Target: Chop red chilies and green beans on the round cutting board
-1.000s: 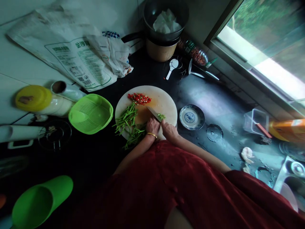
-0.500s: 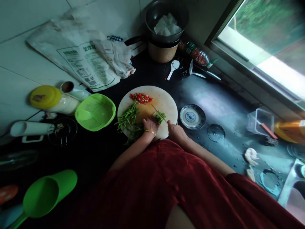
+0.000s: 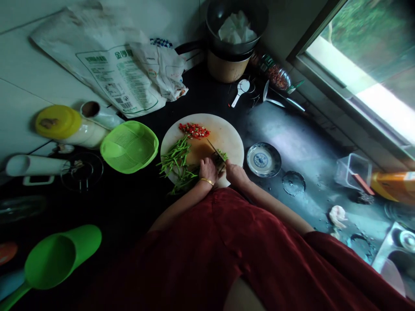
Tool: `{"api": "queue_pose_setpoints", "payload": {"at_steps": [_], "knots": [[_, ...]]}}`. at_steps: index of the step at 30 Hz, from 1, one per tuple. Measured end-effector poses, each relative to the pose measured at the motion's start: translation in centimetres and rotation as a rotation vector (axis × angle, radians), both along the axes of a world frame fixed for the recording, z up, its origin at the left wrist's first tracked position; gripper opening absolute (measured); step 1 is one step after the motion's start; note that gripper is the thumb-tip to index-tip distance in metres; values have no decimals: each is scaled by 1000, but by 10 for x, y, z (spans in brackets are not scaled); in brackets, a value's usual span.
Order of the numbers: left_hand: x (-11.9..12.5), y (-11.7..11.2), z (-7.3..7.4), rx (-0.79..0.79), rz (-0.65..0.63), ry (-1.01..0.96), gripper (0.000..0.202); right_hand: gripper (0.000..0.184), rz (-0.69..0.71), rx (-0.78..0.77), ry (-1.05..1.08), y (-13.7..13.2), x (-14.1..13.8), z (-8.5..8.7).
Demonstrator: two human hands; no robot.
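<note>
A round pale cutting board (image 3: 227, 129) lies on the dark counter. On it are a pile of chopped red chili (image 3: 194, 130), long green beans (image 3: 177, 160) at its left, and a few cut green pieces (image 3: 222, 154). My right hand (image 3: 236, 173) is closed on the handle of a knife (image 3: 213, 149), whose blade is down on the beans. My left hand (image 3: 208, 168), with a gold bangle at the wrist, presses its curled fingers on a bunch of beans right beside the blade.
A green colander (image 3: 129, 146) sits left of the board, a blue-patterned saucer (image 3: 263, 160) to its right. Stacked pots (image 3: 231, 39) and printed bags (image 3: 113, 77) stand behind. A yellow-lidded jar (image 3: 61, 125), a green scoop (image 3: 53, 261), a clear container (image 3: 353, 170) and a window surround them.
The knife has moved from a raised slant down onto the beans near my left fingers, and both hands have drawn closer together. The camera shifted slightly.
</note>
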State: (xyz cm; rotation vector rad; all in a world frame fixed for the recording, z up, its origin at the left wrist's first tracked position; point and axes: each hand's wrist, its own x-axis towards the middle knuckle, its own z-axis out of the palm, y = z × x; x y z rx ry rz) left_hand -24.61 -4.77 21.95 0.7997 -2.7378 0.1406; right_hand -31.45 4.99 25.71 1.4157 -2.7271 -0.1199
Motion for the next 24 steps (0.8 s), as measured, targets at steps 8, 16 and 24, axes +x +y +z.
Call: {"api": "queue_pose_setpoints", "payload": {"at_steps": [8, 16, 24], "knots": [[-4, -2, -6, -4, 34, 33, 53, 32, 35, -31, 35, 32, 10, 10], [-7, -6, -10, 10, 0, 64, 42, 29, 5, 31, -19, 25, 13, 6], [-4, -6, -7, 13, 3, 61, 40, 40, 26, -17, 13, -3, 2, 4]]}}
